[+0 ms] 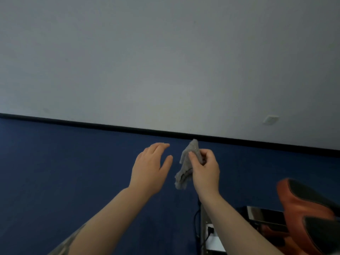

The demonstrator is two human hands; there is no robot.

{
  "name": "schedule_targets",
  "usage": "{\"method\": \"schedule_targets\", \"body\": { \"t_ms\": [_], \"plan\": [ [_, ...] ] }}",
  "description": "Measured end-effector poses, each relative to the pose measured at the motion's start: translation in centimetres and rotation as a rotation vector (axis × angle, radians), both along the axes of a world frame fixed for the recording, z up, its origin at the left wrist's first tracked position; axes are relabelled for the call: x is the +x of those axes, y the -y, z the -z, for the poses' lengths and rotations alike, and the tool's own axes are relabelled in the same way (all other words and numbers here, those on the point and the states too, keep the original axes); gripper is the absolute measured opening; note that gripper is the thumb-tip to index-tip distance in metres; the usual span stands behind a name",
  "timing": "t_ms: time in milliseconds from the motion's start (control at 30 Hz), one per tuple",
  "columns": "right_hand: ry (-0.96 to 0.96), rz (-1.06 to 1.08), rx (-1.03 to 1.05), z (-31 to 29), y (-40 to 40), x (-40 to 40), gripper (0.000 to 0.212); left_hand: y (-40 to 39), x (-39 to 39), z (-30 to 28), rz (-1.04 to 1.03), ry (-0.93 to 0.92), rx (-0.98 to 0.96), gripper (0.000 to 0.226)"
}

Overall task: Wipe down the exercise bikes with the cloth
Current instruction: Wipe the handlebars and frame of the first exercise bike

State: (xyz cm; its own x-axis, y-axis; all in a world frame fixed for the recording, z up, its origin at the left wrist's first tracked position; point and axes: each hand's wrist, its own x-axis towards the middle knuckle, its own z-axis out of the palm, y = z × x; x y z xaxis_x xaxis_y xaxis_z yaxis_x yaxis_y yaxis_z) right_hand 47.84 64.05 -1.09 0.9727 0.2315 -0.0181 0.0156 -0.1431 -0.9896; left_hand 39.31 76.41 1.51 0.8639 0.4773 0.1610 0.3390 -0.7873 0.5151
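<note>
the right hand (205, 170) pinched a small grey cloth (185, 166) between thumb and curled fingers, held in the air over the blue floor (55, 172). the left hand (150, 168) hovered just beside it, fingers relaxed and holding nothing. the cloth looked light, soft and limp, so bunching its middle would likely suit wiping. an orange-and-black bike saddle (309, 212) sat near right.

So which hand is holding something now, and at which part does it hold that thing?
The right hand pinches the grey cloth near its middle, so both ends hang free. The left hand is open beside it and holds nothing.
</note>
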Motion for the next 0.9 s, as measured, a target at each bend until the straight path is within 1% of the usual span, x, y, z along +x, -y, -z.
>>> {"method": "schedule_targets", "body": {
  "t_ms": [133,300,400,533,633,733,800,900],
  "plan": [
    [0.016,0.021,-0.077,0.1,-5.2,2.6,0.007,-5.7,2.4,0.3,0.001,0.008,-0.061,0.042],
    [0.043,0.064,-0.198,0.9,-11.3,6.6,0.008,-13.1,7.5,1.8,0.083,-0.014,-0.098,0.043],
    [0.02,0.164,-0.233,1.3,-14.3,9.3,0.008,-17.2,12.4,2.3,0.203,-0.043,-0.087,0.043],
    [0.046,0.288,-0.328,1.8,-15.9,13.0,0.011,-20.4,19.0,3.1,0.369,-0.076,-0.08,0.042],
    [0.04,0.352,-0.427,2.1,-15.6,15.1,0.01,-20.0,23.3,3.4,0.49,-0.095,-0.108,0.042],
    [0.006,0.471,-0.487,2.7,-13.8,17.3,0.014,-17.5,27.5,3.9,0.663,-0.124,-0.132,0.042],
    [-0.025,0.557,-0.49,3.0,-12.3,19.0,0.014,-15.4,30.5,4.3,0.77,-0.129,-0.138,0.042],
    [-0.052,0.673,-0.457,3.5,-9.8,22.2,0.01,-12.0,35.5,4.1,0.891,-0.095,-0.148,0.042]
  ]
}}
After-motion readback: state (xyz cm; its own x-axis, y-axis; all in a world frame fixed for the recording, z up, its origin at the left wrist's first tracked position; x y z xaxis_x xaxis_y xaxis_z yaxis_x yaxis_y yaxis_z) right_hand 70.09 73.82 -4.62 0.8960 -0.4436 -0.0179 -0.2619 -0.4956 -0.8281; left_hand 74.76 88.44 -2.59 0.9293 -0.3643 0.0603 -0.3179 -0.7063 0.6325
